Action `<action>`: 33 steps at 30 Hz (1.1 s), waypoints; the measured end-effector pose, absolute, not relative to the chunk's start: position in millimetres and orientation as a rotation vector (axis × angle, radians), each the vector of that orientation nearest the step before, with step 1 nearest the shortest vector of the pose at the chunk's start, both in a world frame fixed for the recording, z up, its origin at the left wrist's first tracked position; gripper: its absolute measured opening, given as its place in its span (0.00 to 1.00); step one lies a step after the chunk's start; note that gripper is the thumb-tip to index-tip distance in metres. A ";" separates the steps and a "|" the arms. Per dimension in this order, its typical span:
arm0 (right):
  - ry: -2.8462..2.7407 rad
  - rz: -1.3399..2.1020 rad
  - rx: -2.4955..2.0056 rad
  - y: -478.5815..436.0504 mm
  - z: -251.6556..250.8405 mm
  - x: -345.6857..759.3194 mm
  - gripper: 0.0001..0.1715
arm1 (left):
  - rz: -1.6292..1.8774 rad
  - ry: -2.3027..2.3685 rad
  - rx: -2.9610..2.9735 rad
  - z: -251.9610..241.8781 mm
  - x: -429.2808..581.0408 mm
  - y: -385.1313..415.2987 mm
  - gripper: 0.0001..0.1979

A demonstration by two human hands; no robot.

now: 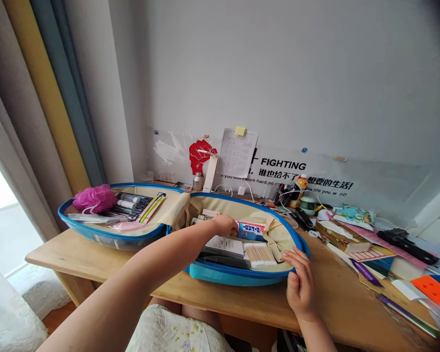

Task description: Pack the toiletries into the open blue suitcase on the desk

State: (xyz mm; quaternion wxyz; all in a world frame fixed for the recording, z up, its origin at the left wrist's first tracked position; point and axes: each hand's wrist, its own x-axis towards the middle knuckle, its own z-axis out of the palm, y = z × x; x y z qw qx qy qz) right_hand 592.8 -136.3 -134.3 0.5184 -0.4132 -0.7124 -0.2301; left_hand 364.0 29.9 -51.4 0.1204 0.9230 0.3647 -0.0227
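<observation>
An open blue suitcase with a cream lining lies on the wooden table, its two halves side by side. My left hand reaches into the right half, fingers curled at the left end of a blue, white and red toothpaste box; its fingertips are partly hidden. My right hand grips the rim at the right, fingers over the edge and thumb outside. Near my left hand lie a grey-white printed box and a pack of cotton swabs. A cream strap crosses the right end.
The left half holds a purple bath puff, white-capped tubes, dark packaged items and pink-and-green packs. Right of the suitcase are papers, a black tape dispenser-like object, a purple pen and a bottle.
</observation>
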 end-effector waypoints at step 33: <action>-1.717 -0.568 -0.999 -135.7 -133.6 592.9 0.20 | 0.245 1.212 2.609 -37.5 354.0 35.8 0.15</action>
